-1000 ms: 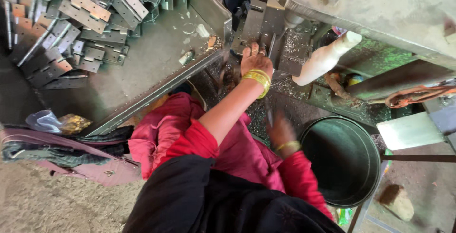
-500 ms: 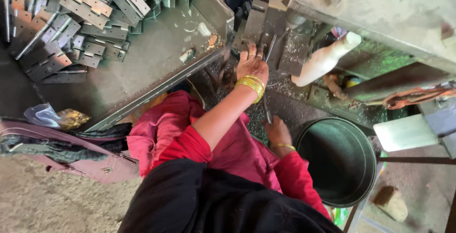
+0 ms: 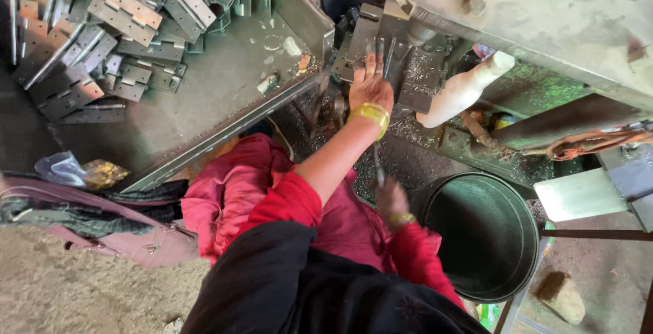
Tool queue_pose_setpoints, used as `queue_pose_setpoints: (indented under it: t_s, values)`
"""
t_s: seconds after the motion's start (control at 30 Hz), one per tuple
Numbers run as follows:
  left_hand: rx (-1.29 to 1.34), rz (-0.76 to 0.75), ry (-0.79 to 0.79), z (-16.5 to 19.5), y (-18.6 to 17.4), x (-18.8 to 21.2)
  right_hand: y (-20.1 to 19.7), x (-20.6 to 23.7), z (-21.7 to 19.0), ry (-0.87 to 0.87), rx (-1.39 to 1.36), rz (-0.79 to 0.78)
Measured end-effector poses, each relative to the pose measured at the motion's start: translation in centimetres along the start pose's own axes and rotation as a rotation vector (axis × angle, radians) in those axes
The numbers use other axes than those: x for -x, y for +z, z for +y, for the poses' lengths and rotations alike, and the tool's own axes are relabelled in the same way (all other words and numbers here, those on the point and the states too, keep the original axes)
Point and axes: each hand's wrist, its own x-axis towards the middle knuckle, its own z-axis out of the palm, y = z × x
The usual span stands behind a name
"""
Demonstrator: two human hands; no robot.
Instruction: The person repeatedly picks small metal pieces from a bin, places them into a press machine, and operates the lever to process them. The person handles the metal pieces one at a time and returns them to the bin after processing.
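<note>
My left hand (image 3: 371, 88), with a yellow bangle at the wrist, reaches forward and lies with its fingers stretched over a grey metal die block (image 3: 359, 43) of a press machine (image 3: 544, 28). My right hand (image 3: 391, 201) is lower, close to my red-clad lap. It is closed around a thin metal rod (image 3: 376, 164) that points up toward the die. The right hand is blurred. A dark round bucket (image 3: 486, 235) stands just right of it.
A heap of grey metal hinge plates (image 3: 102, 41) fills a tray at the upper left, bounded by a metal rim (image 3: 224, 133). A white plastic bottle (image 3: 462, 89) lies right of the die. Metal shavings cover the machine bed. A pink bag (image 3: 102, 235) lies at the left.
Both hands stay nearly in place. My left hand has pushed slightly further onto the die, and my right hand with the rod has dropped a little.
</note>
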Motion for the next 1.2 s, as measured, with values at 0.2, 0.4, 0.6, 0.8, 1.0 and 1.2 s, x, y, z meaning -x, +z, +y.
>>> queue_pose_setpoints:
  t_s: [0.2,0.4,0.6,0.8,1.0,1.2]
  values:
    - [0.112,-0.052,-0.042,-1.2,1.7,0.0,1.0,-0.3,-0.2,-0.027,-0.105,-0.018]
    - [0.144,0.006,-0.075,0.4,4.1,-6.1,-1.5,-1.0,0.3,-0.106,-0.031,-0.015]
    - [0.148,-0.044,-0.057,-0.4,3.6,-4.4,1.2,0.7,-0.1,-0.1,-0.16,0.046]
    - [-0.166,-0.211,-0.018,-0.8,0.3,-5.2,-2.3,-1.0,0.1,-0.172,0.046,0.027]
    - [0.089,0.145,-0.217,1.0,3.1,-9.1,2.7,0.7,0.1,-0.043,0.032,0.107]
    - [0.23,0.283,-0.07,-2.3,2.4,-3.9,1.4,0.5,1.3,-0.059,-0.042,0.076]
